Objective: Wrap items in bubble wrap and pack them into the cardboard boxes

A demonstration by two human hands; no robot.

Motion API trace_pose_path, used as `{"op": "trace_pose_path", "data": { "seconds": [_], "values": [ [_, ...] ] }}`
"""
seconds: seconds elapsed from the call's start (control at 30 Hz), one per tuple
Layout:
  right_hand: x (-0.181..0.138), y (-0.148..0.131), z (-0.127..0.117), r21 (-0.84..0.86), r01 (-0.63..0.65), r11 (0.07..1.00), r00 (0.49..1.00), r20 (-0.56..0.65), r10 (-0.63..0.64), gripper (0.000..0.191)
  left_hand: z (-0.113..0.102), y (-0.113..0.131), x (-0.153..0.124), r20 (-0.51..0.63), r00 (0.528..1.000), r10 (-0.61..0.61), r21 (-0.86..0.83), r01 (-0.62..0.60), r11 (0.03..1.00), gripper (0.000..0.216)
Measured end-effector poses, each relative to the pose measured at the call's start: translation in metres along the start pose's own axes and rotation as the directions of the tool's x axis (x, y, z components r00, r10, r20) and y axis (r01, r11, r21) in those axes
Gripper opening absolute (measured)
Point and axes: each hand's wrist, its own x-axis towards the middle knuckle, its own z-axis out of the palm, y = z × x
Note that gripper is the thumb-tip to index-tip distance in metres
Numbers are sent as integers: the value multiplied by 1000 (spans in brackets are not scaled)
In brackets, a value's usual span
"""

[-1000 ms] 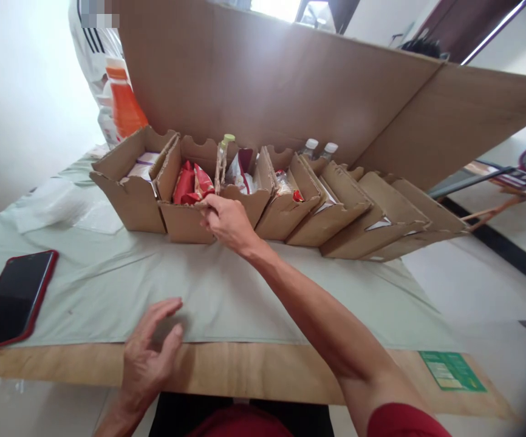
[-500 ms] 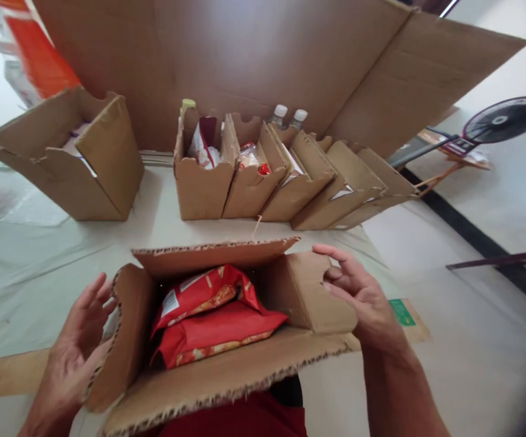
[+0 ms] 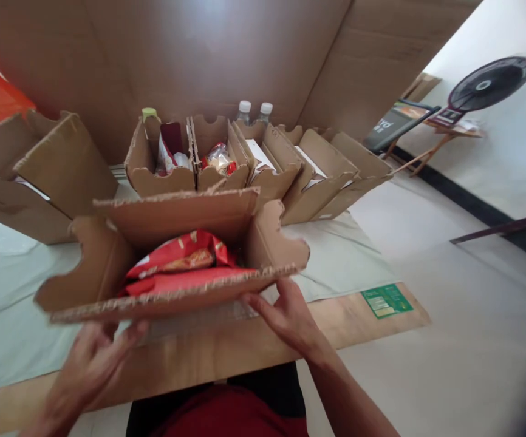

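Observation:
In front of me is an open-topped cardboard box with torn, corrugated edges and curved cutouts in its end walls. Inside lie red snack bags, partly hidden by the near wall. My left hand, slightly blurred, holds the box low at its near left side, with the fingers partly hidden under it. At the near right, my right hand grips the lower side, the thumb along the near wall and the other fingers partly out of sight.
Behind stands a row of cardboard boxes with packets and white cards; two clear bottles rise behind. Another box is at left. A large cardboard panel backs the cloth-covered table. A fan stands right.
The box has moved away from me, toward the row behind. My hands have shifted from its two ends to its near lower side. The view has swung slightly right.

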Motion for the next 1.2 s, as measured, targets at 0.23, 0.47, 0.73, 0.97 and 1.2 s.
{"op": "trace_pose_path", "data": {
  "seconds": [0.23, 0.47, 0.73, 0.97, 1.2],
  "values": [
    [61, 52, 8, 116, 7, 993, 993, -121, 7, 55, 33, 6, 91, 112, 988, 106, -223, -79, 972, 59],
    [31, 87, 11, -117, -29, 993, 998, -57, 22, 53, 48, -26, 28, 71, 997, 43, -154, -32, 988, 74],
    [32, 100, 23, -403, 52, 914, 994, -70, -88, 57, -29, -35, -22, 458, 873, 169, 13, -196, 980, 54],
    [34, 100, 21, -477, 32, 878, 992, -92, -86, 53, -175, -63, 87, -520, 852, 64, 359, 150, 921, 32],
    [36, 104, 23, -496, 16, 868, 990, -112, -82, 52, -228, -70, 141, -659, 751, 42, 362, 268, 893, 38]
  ]
}}
